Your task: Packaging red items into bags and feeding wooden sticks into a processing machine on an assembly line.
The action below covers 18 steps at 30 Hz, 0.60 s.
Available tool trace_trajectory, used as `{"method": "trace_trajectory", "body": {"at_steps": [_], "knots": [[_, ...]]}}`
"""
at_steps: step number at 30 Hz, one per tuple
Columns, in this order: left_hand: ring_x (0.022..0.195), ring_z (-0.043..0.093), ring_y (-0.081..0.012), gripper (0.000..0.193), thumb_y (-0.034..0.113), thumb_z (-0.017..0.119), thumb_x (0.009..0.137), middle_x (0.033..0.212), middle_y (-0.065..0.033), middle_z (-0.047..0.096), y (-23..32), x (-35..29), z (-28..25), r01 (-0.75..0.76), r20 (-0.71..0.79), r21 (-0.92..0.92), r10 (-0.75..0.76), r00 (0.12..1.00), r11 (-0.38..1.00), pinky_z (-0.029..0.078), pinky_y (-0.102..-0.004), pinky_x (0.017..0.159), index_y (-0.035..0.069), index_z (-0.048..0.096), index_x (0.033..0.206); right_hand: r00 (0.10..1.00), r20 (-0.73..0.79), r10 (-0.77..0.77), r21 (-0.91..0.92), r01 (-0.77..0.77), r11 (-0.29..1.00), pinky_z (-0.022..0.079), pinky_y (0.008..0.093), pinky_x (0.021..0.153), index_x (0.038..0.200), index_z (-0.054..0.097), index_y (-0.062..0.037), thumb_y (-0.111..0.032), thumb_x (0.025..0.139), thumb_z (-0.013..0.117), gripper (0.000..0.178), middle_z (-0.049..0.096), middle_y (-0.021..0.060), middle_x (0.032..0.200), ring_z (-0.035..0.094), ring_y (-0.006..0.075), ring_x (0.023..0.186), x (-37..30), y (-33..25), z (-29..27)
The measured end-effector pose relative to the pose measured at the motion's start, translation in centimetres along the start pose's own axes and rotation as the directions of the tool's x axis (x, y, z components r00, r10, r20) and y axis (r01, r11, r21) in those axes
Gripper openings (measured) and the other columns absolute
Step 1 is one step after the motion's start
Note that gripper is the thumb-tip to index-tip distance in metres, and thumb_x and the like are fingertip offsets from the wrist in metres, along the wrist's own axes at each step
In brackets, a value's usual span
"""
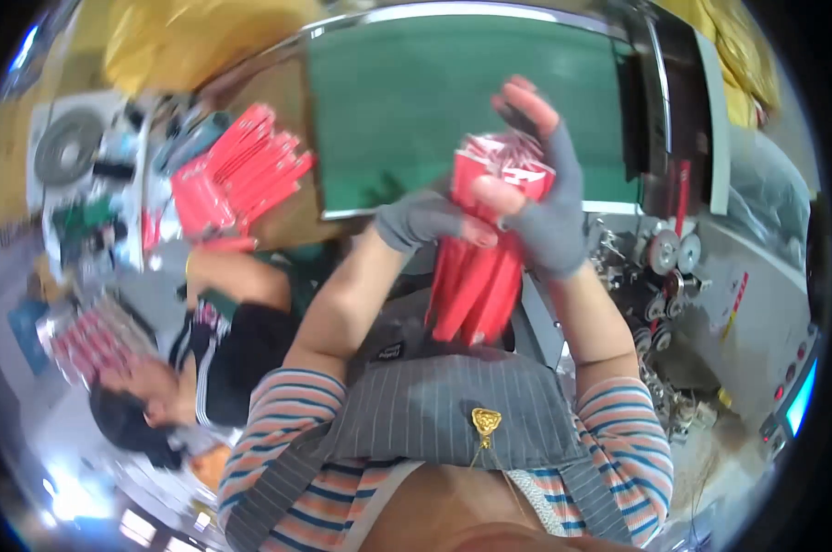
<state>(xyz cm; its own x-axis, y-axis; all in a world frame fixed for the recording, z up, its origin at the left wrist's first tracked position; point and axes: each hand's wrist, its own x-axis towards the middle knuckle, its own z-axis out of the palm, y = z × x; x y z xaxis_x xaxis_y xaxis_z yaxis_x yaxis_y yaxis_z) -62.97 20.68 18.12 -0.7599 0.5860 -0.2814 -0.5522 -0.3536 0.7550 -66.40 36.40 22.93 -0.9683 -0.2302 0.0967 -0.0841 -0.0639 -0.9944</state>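
Observation:
A bundle of long, flat red packets (476,290) with shiny clear wrap at its top end hangs upright in front of my apron. My left hand (430,224), in a grey fingerless glove, grips the bundle's left side around its middle. On the other side my right hand (556,207), gloved the same way, has its thumb across the front of the bundle. Its fingers stretch up beside the wrapped top. The lower ends of the packets are blurred, and the fingers behind the bundle are hidden.
Beyond my hands lies a green conveyor belt (398,101) with a metal edge. More red packets (241,175) are piled at the left, near a co-worker (204,359). Machine rollers (664,253) stand at the right. Yellow plastic bags (186,41) lie at the back.

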Motion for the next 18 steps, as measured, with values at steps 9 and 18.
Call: {"method": "trace_trajectory", "body": {"at_steps": [9,18], "knots": [[0.098,0.061,-0.0247,0.078,0.036,0.079,0.058,0.110,-0.0116,0.059,-10.6,-21.2,7.6,-0.107,-0.186,-0.541,0.006,0.983,0.834,0.049,-0.0385,0.090,0.002,0.048,0.121,0.727,0.661,0.185,0.344,-0.513,0.787,0.049,0.0313,0.073,0.073,0.061,-0.0010,-0.022,0.073,0.066,0.021,0.064,0.0154,0.078,0.062,0.0218,0.076,-15.3,-2.0,10.7],[0.098,0.060,-0.0243,0.084,0.054,0.073,0.061,0.107,-0.0104,0.057,-17.7,-41.7,10.9,-0.430,-0.274,-0.440,0.338,0.900,0.788,0.048,-0.0360,0.090,0.001,0.045,0.122,0.491,0.857,0.158,0.144,-0.521,0.841,0.047,0.0269,0.070,0.079,0.062,0.0013,-0.019,0.078,0.061,0.020,0.064,0.0099,0.077,0.060,0.0158,0.071,-29.0,-8.0,26.5]]}}
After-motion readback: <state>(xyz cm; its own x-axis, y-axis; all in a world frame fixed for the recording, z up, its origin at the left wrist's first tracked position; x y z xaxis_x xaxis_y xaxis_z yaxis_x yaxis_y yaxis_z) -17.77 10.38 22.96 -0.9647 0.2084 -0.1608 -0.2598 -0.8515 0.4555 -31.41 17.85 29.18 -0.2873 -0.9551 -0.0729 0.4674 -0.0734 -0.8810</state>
